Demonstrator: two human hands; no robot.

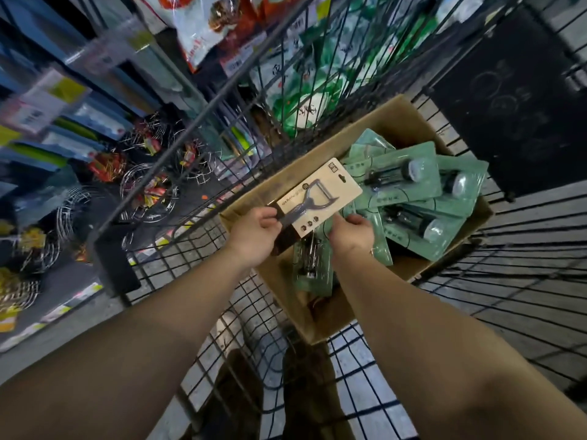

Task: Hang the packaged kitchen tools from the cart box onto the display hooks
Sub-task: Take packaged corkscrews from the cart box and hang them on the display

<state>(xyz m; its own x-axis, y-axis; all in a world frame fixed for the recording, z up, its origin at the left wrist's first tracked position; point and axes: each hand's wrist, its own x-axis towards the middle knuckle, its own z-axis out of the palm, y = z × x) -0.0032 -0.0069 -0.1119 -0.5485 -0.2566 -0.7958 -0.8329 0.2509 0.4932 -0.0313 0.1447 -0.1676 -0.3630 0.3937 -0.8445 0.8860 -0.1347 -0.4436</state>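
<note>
A: Hands?
B: Left hand (259, 228) pinches beige peeler card (320, 198) over cart box (409, 122). Right hand (351, 235) curls on green packs (422, 198) inside it.

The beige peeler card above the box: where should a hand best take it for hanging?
Grip the beige cardboard peeler card at its lower end, from the near side, as the left hand does. That leaves the hang slot at its far end free for a hook.

A box (390, 120) of packaged tools (409, 185) sits in a wire cart (508, 265); display shelves (79, 138) stand to its left.
</note>
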